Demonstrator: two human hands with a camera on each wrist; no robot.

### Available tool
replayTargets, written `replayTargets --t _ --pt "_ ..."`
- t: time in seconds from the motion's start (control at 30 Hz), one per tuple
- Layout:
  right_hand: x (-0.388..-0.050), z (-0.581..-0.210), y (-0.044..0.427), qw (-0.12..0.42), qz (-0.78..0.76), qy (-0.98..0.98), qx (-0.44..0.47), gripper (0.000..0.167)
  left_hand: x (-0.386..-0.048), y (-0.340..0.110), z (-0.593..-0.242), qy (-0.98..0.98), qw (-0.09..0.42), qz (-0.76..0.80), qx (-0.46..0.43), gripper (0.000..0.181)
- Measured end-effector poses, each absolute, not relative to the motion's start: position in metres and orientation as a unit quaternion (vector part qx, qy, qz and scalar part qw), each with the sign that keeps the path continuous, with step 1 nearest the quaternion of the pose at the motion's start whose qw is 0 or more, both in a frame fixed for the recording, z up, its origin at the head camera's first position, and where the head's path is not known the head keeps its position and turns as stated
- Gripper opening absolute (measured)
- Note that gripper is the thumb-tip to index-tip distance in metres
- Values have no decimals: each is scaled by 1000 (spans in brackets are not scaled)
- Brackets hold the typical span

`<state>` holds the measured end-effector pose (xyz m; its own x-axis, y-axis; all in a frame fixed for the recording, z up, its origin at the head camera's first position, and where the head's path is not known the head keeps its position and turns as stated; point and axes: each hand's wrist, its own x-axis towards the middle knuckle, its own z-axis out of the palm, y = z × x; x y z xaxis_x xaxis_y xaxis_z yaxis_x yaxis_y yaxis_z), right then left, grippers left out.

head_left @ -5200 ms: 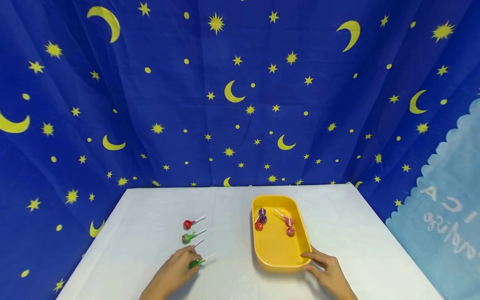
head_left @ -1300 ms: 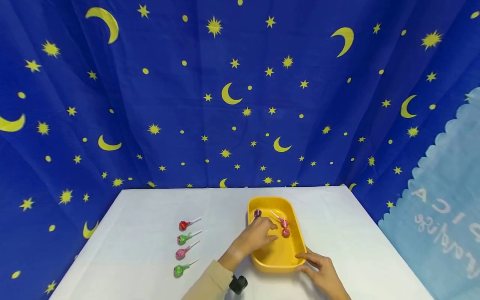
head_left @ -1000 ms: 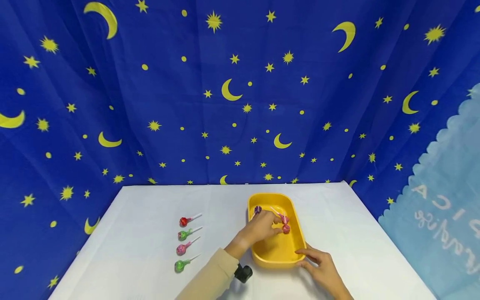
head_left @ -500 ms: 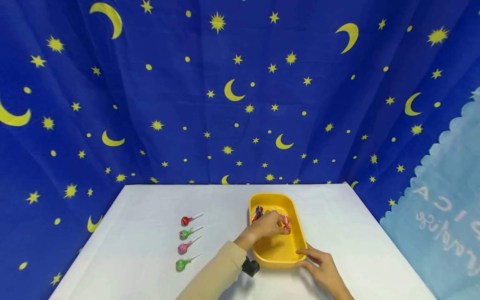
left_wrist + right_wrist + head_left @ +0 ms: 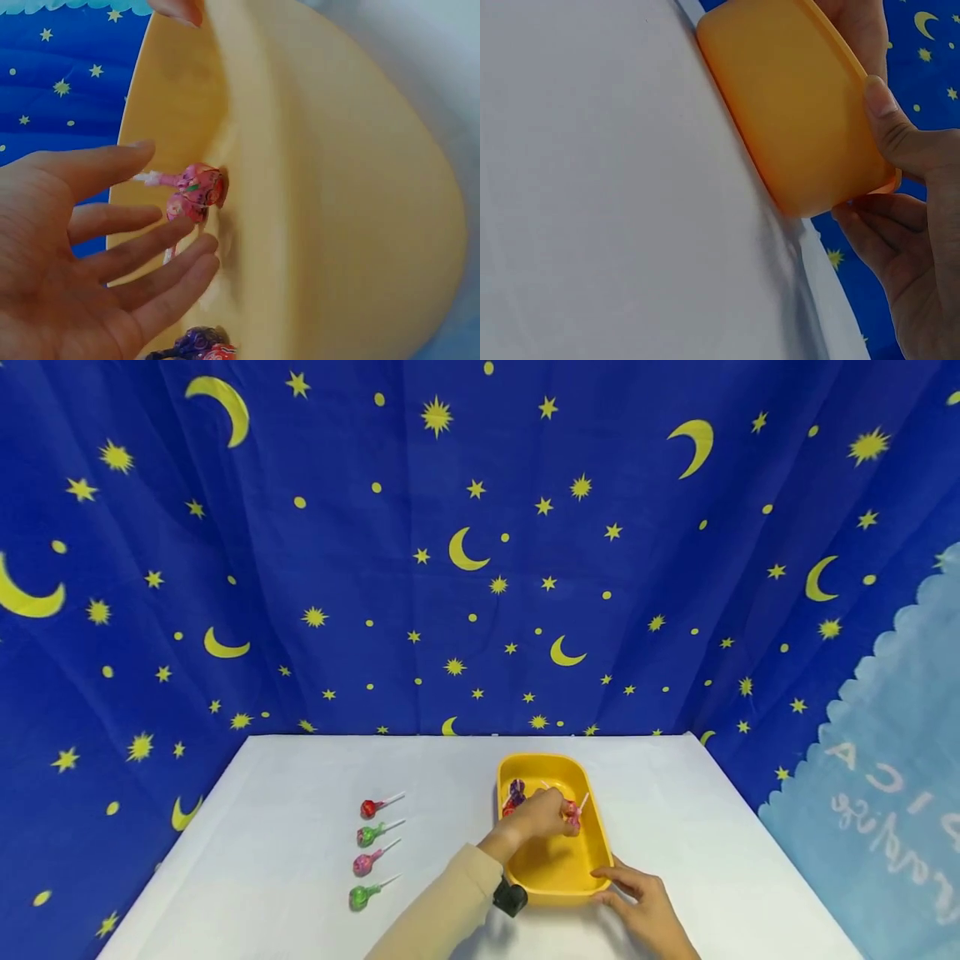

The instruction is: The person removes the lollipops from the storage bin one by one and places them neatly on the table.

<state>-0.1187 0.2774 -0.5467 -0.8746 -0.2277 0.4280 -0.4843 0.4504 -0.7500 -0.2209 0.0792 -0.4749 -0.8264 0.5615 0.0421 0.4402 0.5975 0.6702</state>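
The left hand [image 5: 542,817] reaches into the yellow tray [image 5: 558,893], its fingertips at the pink lollipops [image 5: 573,812]. In the left wrist view the left hand [image 5: 97,247] has its thumb and fingers spread around the pink lollipops [image 5: 199,186], with no closed pinch; whether a fingertip touches them is unclear. Purple [image 5: 517,788] and red [image 5: 509,807] lollipops lie at the tray's left side, partly behind the hand. At the tray's near right corner the right hand [image 5: 647,906] holds the rim; in the right wrist view the right hand [image 5: 922,202] has thumb on the wall, fingers below.
On the white table [image 5: 300,777], left of the tray, a column of lollipops runs from far to near: red [image 5: 368,808], green [image 5: 366,836], pink [image 5: 363,863] and green [image 5: 359,897]. A blue curtain [image 5: 337,568] with moons and stars stands behind.
The left hand has moved from the lollipops on the table into the tray, then right to the pink ones. One pink lollipop's stick now points another way. The right hand stays on the rim.
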Motion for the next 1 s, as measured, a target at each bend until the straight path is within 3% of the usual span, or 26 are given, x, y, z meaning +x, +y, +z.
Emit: replayTargets --t 0.4,0.6,1.0 --pt "-121 -545 276 132 491 -838 199 24 -229 76 -476 883 74 400 236 19" --pt "-122 -545 277 135 488 -837 208 24 -235 77 -479 891 56 387 230 9" --pt "-122 -546 279 140 483 -837 214 25 -238 86 -481 890 95 380 234 11"
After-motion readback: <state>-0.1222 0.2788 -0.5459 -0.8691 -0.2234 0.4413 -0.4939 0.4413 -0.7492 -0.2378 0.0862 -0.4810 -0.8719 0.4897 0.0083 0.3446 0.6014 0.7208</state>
